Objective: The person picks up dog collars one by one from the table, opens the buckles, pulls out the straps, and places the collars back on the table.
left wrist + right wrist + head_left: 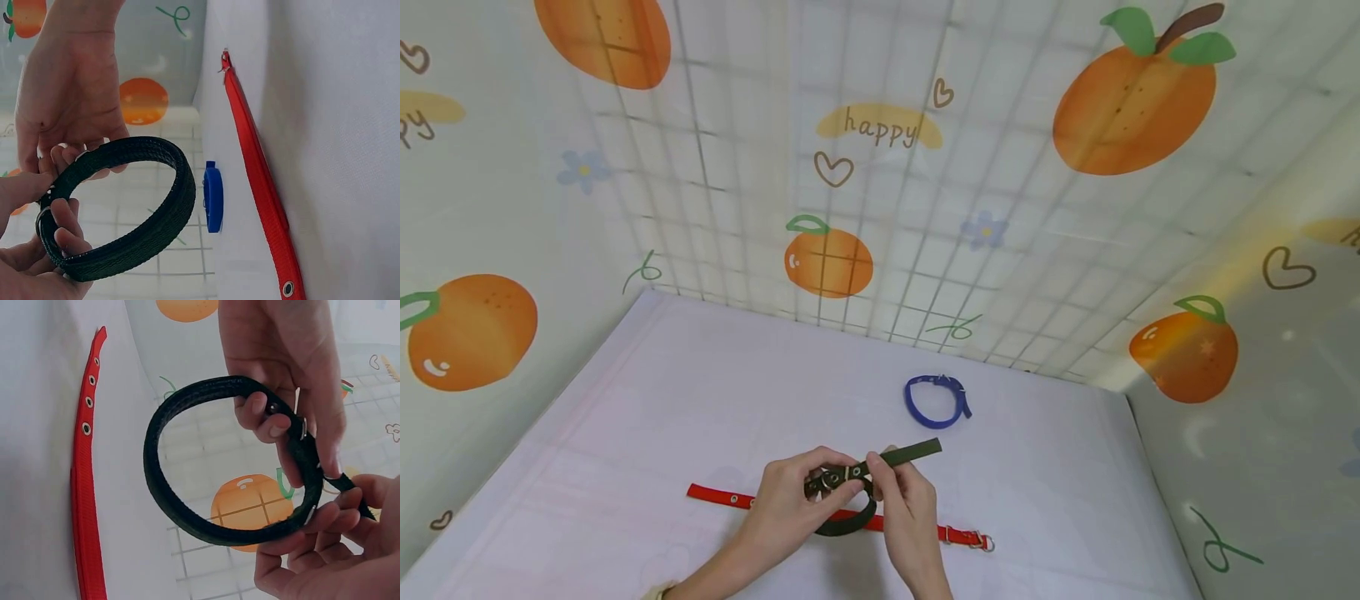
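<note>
A dark green collar (134, 250) with eyelets and a metal buckle is bent into a loop between both hands, above the table. My left hand (790, 498) pinches it at the buckle end, thumb in front and fingers behind. With thumb and fingertips, my right hand (912, 518) grips the strap just right of the buckle. The strap's free tip (921, 451) sticks out past the right fingers. In the right wrist view the loop hangs round and open, and the left hand (287, 356) holds its upper side. Fingers partly cover the buckle.
Below the hands a red collar (966, 537) lies stretched out, its eyelet end at left and buckle end at right. A blue collar (936, 425), fastened in a ring, lies farther back. Printed sheets (880, 50) over a wire grid wall in the white table (760, 375).
</note>
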Available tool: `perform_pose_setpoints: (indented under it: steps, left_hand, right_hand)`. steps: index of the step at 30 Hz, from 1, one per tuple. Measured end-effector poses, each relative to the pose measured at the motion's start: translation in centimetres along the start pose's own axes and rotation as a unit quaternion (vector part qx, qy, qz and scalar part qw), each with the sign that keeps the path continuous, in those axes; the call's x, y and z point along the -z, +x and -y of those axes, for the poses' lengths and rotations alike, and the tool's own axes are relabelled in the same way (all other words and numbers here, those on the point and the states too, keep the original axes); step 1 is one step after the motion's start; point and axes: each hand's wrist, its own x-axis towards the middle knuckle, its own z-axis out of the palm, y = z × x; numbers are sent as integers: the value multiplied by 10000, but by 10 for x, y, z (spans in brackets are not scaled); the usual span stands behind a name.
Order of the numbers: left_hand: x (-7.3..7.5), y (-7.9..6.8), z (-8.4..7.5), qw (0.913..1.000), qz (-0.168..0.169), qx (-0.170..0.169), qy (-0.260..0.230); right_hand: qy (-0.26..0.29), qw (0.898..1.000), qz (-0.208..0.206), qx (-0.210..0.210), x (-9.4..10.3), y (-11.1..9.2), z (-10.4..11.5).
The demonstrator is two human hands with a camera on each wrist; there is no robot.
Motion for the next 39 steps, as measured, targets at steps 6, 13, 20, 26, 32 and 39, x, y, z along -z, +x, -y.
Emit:
perform_pose_setpoints:
  steps: [6, 13, 20, 26, 32, 39]
  left_hand:
    - [0, 0, -1, 10000, 15, 23, 8]
    - [1, 2, 2, 9984, 140, 297, -466]
    - [4, 4, 1, 9885, 319, 1102, -983]
    - [4, 5, 2, 9668, 408, 1672, -1888]
    - [4, 7, 7, 9387, 531, 2079, -2700]
    - [4, 7, 11, 9122, 736, 2349, -3274]
  right_hand:
    - [7, 10000, 19, -43, 1, 0, -1]
    - [-99, 9995, 259, 123, 2, 2, -1]
    - [-209, 9972, 703, 132, -3, 1, -3]
    - [-344, 9958, 791, 296, -4, 2, -3]
    - [-233, 9953, 945, -1, -2, 5, -6]
    - [77, 9939, 1045, -341, 0, 5, -7]
